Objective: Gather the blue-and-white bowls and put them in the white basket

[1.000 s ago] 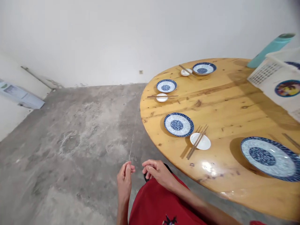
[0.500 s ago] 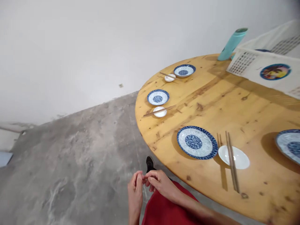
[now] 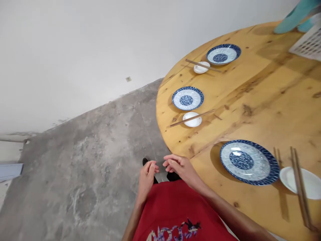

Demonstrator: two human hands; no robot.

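Note:
My left hand (image 3: 146, 175) and my right hand (image 3: 181, 167) hang close together in front of my red shirt, just off the rim of a round wooden table (image 3: 253, 100). Both have curled fingers and hold nothing. The right hand is nearest the table edge. On the table, the closest blue-patterned plate (image 3: 249, 162) lies to the right of my right hand, with a small white dish (image 3: 304, 182) and chopsticks (image 3: 299, 187) across it.
Two more blue plates (image 3: 188, 98) (image 3: 223, 54) sit along the rim, each with a white saucer (image 3: 192, 119) (image 3: 201, 67) and chopsticks. A teal bottle (image 3: 293, 16) and a white basket (image 3: 307, 42) stand at the far right. Bare concrete floor (image 3: 82, 167) lies to the left.
The view has swung right and down, so the table fills more of the frame. My hands have drawn slightly apart and stay near the table rim.

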